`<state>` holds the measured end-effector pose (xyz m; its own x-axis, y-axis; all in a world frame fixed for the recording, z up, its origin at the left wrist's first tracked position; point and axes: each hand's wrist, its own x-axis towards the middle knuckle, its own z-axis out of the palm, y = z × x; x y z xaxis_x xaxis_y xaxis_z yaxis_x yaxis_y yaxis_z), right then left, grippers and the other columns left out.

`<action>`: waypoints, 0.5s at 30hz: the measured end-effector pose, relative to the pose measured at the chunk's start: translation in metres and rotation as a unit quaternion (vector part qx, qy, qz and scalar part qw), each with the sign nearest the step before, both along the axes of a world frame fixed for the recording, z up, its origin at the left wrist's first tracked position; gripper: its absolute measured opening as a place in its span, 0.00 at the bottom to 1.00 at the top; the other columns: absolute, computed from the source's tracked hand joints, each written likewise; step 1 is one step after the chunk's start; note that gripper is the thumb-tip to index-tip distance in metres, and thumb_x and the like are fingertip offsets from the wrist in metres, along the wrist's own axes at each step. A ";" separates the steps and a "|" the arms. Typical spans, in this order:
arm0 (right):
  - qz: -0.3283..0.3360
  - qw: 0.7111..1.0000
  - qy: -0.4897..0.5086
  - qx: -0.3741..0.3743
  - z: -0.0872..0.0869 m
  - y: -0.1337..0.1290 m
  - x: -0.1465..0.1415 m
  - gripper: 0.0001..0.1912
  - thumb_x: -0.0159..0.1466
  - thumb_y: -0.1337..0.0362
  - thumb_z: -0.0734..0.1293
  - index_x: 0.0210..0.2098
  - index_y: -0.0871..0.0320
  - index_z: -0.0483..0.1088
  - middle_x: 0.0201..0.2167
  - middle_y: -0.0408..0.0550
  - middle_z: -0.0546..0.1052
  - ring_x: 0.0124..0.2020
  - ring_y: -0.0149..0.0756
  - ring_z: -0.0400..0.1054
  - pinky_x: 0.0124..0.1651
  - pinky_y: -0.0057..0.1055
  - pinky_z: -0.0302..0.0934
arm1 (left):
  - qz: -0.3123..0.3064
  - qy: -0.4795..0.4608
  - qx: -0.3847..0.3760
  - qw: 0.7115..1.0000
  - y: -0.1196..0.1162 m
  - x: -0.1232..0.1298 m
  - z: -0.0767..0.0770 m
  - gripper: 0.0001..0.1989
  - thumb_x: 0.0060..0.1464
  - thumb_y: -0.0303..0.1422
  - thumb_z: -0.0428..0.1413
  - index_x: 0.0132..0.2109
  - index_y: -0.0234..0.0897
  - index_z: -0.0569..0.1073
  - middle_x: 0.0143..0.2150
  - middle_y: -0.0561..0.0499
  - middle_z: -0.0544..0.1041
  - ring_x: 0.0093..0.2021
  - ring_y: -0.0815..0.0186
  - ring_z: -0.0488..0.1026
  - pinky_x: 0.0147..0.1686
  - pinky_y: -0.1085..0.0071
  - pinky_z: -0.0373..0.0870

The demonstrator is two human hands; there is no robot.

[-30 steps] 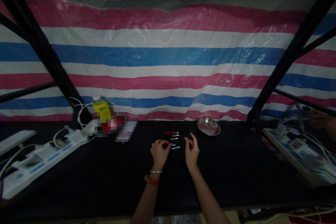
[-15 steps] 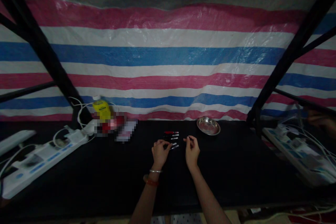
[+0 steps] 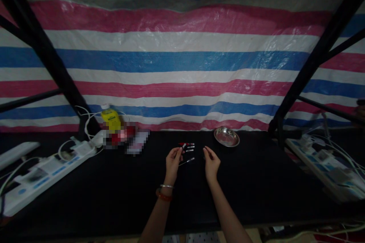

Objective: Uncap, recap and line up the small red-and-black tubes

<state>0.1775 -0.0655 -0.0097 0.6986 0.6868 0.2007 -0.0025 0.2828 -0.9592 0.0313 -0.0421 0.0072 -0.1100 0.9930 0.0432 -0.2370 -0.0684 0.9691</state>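
Observation:
Several slim pens lie on the black table in the middle; the farthest is a red pen [image 3: 190,144]. My left hand [image 3: 173,161] pinches a dark pen [image 3: 184,146] with a silvery end, raised just in front of the row. Nearest to me lies another dark pen [image 3: 188,160] with a shiny tip, right of that hand. My right hand [image 3: 211,162] is to the right of the pens, thumb and fingers pinched together; a small dark thing seems to be between them, too small to name.
A round metal dish [image 3: 226,137] stands behind my right hand. At the left are a yellow bottle [image 3: 111,118], a blurred red item and a white power strip [image 3: 48,176]. Another power strip [image 3: 325,163] with cables lies right. Black frame posts rise on both sides.
My left hand has picked up one pen from the row and turned its end upward. My right hand has shifted slightly right. A person's hand at the far right has mostly moved out of view.

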 end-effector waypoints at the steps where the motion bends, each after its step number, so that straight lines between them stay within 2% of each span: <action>1: 0.007 1.000 0.027 -0.003 -0.001 0.001 0.000 0.22 0.50 0.53 0.69 0.37 0.64 0.75 0.26 0.49 0.76 0.25 0.33 0.67 0.30 0.29 0.62 | -0.006 -0.026 -0.016 1.000 0.000 0.000 0.000 0.19 0.41 0.45 0.61 0.35 0.34 0.72 0.29 0.52 0.74 0.20 0.77 0.63 0.21 0.78 0.59; 3: 0.025 0.996 0.089 0.002 -0.003 0.003 0.001 0.22 0.49 0.55 0.71 0.38 0.64 0.74 0.23 0.45 0.75 0.21 0.29 0.65 0.26 0.27 0.61 | -0.022 -0.057 -0.037 0.997 0.001 0.001 -0.001 0.20 0.38 0.44 0.62 0.35 0.34 0.72 0.28 0.53 0.74 0.20 0.78 0.62 0.20 0.80 0.56; 8: 0.065 0.954 0.288 0.045 -0.015 0.011 0.006 0.15 0.46 0.63 0.74 0.33 0.61 0.73 0.27 0.44 0.77 0.23 0.28 0.69 0.27 0.24 0.66 | -0.068 -0.035 -0.038 0.996 0.000 0.004 -0.002 0.21 0.37 0.44 0.63 0.36 0.32 0.74 0.28 0.51 0.74 0.20 0.78 0.61 0.19 0.80 0.54; 12: 0.106 0.924 0.365 0.046 -0.021 0.016 0.013 0.11 0.48 0.69 0.73 0.31 0.59 0.72 0.27 0.43 0.77 0.24 0.27 0.70 0.28 0.21 0.69 | -0.102 -0.010 -0.022 0.995 -0.001 0.006 -0.004 0.22 0.38 0.43 0.64 0.37 0.31 0.75 0.28 0.48 0.75 0.20 0.77 0.62 0.18 0.79 0.55; 15: 0.139 0.898 0.414 0.055 -0.016 0.017 0.018 0.07 0.51 0.73 0.71 0.30 0.59 0.71 0.27 0.41 0.77 0.26 0.24 0.71 0.30 0.16 0.69 | -0.124 -0.003 -0.004 0.992 -0.001 0.006 -0.007 0.20 0.41 0.41 0.63 0.38 0.31 0.76 0.28 0.48 0.75 0.21 0.76 0.63 0.18 0.79 0.55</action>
<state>0.1954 -0.0488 -0.0257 0.4439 0.8660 -0.2301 -0.7867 0.2537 -0.5628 0.0377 -0.0434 -0.0002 0.1372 0.9899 0.0349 -0.2518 0.0008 0.9678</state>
